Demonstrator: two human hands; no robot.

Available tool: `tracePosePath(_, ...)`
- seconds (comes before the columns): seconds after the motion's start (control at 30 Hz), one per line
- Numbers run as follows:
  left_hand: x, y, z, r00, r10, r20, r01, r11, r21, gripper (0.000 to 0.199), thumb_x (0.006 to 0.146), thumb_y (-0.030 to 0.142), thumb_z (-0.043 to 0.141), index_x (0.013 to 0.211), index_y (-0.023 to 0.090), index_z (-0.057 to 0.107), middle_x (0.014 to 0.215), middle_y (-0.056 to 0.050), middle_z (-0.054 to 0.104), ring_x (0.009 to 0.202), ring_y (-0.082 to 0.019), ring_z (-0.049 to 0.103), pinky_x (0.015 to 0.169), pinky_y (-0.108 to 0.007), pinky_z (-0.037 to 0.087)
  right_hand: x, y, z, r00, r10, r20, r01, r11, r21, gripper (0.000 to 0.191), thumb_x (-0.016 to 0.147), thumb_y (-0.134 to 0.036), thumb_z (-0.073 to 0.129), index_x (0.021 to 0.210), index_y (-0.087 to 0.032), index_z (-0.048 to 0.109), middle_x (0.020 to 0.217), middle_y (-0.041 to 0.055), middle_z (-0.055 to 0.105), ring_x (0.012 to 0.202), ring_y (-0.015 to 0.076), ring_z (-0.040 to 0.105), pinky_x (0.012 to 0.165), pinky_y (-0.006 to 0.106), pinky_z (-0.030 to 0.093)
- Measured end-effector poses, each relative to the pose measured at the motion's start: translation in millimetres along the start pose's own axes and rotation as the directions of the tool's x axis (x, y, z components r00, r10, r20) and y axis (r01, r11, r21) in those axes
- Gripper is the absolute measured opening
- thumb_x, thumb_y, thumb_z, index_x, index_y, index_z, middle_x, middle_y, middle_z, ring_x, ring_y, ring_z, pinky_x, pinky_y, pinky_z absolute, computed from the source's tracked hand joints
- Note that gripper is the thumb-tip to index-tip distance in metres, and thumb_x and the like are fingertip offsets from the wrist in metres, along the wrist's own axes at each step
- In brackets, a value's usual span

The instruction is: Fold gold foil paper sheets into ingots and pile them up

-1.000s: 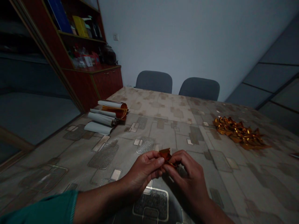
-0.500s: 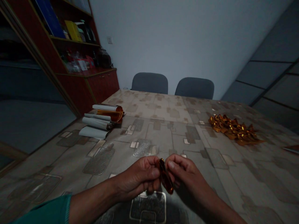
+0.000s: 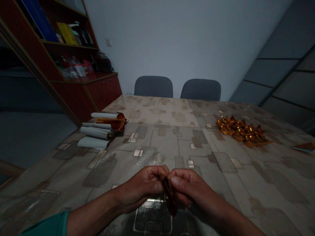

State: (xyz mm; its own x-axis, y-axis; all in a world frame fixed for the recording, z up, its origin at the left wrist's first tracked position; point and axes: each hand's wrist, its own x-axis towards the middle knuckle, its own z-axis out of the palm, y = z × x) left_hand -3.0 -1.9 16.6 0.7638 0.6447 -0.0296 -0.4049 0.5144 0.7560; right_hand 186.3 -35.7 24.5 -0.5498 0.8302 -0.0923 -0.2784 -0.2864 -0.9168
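Left hand (image 3: 142,187), right hand (image 3: 189,190) clamping folded orange foil strip (image 3: 169,196) together, long axis near-vertical, lower end pointing down toward near edge of tabletop (image 3: 246,183).

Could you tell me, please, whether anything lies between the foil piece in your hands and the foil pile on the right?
Nothing visible does; only the patterned table cover separates the foil piece and the foil pile.
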Motion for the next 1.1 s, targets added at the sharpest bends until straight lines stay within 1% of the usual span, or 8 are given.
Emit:
tracePosePath(0.23, 0.2, 0.4, -1.4, 0.999, -0.007, -0.036, 0.008, 1.000, 0.028, 0.022, 0.071, 0.026, 0.087, 0.074, 0.013, 0.069, 0.078, 0.001, 0.059, 0.071, -0.010, 0.056, 0.067, -0.022, 0.044, 2.3, -0.7, 2.9, 0.997, 0.071, -0.015, -0.069, 0.992, 0.107, 0.039, 0.081, -0.053, 0.073, 0.076, -0.016, 0.061, 0.043, -0.0119, 0.039, 0.038, 0.0050, 0.024, 0.042, 0.021, 0.023)
tracePosePath(0.37, 0.3, -1.7, -2.6, 0.998, -0.021, -0.054, 0.023, 0.999, 0.046, 0.023, 0.070, 0.026, 0.088, 0.073, 0.013, 0.069, 0.078, 0.001, 0.059, 0.072, -0.010, 0.056, 0.068, -0.022, 0.044, 3.7, 3.2, 0.7, 0.990, 0.136, 0.038, -0.141, 0.971, 0.193, 0.041, 0.078, -0.053, 0.076, 0.082, -0.015, 0.063, 0.045, -0.0110, 0.044, 0.036, 0.0046, 0.026, 0.039, 0.020, 0.023)
tracePosePath(0.53, 0.1, -1.8, -3.1, 0.996, -0.049, -0.068, 0.052, 0.998, 0.043, 0.030, 0.067, 0.034, 0.090, 0.073, 0.013, 0.069, 0.075, 0.001, 0.058, 0.067, -0.010, 0.056, 0.064, -0.021, 0.043, 2.7, 10.2, -4.4, 0.986, 0.147, 0.072, -0.160, 0.958, 0.237, 0.038, 0.082, -0.050, 0.073, 0.070, -0.015, 0.061, 0.037, -0.0113, 0.043, 0.031, 0.0041, 0.028, 0.040, 0.020, 0.029)
tracePosePath(0.67, 0.0, -0.5, -3.7, 0.993, -0.070, -0.097, 0.075, 0.996, 0.051, 0.032, 0.068, 0.036, 0.089, 0.075, 0.013, 0.067, 0.073, 0.002, 0.057, 0.063, -0.009, 0.053, 0.060, -0.021, 0.040, 2.0, 13.4, -5.0, 0.985, 0.144, 0.097, -0.165, 0.952, 0.259, 0.047, 0.087, -0.048, 0.068, 0.055, -0.018, 0.053, 0.034, -0.0105, 0.040, 0.029, 0.0035, 0.029, 0.041, 0.020, 0.030)
tracePosePath(0.73, 0.3, 0.1, -3.6, 0.992, -0.070, -0.101, 0.077, 0.995, 0.068, 0.032, 0.069, 0.035, 0.088, 0.074, 0.013, 0.066, 0.073, 0.002, 0.056, 0.064, -0.009, 0.052, 0.061, -0.021, 0.039, 1.8, 13.9, -3.5, 0.983, 0.165, 0.079, -0.181, 0.943, 0.280, 0.043, 0.085, -0.048, 0.071, 0.060, -0.017, 0.057, 0.037, -0.0105, 0.041, 0.032, 0.0038, 0.030, 0.043, 0.020, 0.031)
tracePosePath(0.87, 0.8, 1.0, -3.0, 0.990, -0.098, -0.098, 0.106, 0.991, 0.085, 0.036, 0.068, 0.038, 0.088, 0.077, 0.013, 0.064, 0.070, 0.002, 0.053, 0.064, -0.009, 0.047, 0.060, -0.021, 0.034, 1.6, 15.1, 0.4, 0.977, 0.212, 0.001, -0.202, 0.933, 0.298, 0.034, 0.080, -0.047, 0.076, 0.080, -0.014, 0.066, 0.046, -0.0103, 0.043, 0.039, 0.0053, 0.034, 0.048, 0.019, 0.036)
tracePosePath(1.0, 0.5, 3.0, -2.1, 0.986, -0.141, -0.089, 0.146, 0.988, 0.050, 0.037, 0.068, 0.040, 0.087, 0.081, 0.014, 0.063, 0.068, 0.002, 0.050, 0.059, -0.009, 0.040, 0.055, -0.020, 0.028, 2.0, 17.8, 2.1, 0.983, 0.177, -0.041, -0.155, 0.935, 0.318, 0.033, 0.082, -0.047, 0.072, 0.077, -0.014, 0.067, 0.044, -0.0101, 0.040, 0.040, 0.0062, 0.032, 0.047, 0.019, 0.034)
tracePosePath(1.1, 0.4, 5.3, -0.3, 0.984, -0.150, -0.095, 0.154, 0.988, 0.034, 0.039, 0.066, 0.041, 0.088, 0.079, 0.013, 0.063, 0.069, 0.002, 0.049, 0.061, -0.009, 0.041, 0.057, -0.021, 0.029, 2.5, 17.6, 3.4, 0.983, 0.171, -0.070, -0.137, 0.929, 0.343, 0.031, 0.081, -0.045, 0.073, 0.077, -0.015, 0.068, 0.045, -0.0087, 0.043, 0.041, 0.0064, 0.033, 0.046, 0.019, 0.033)
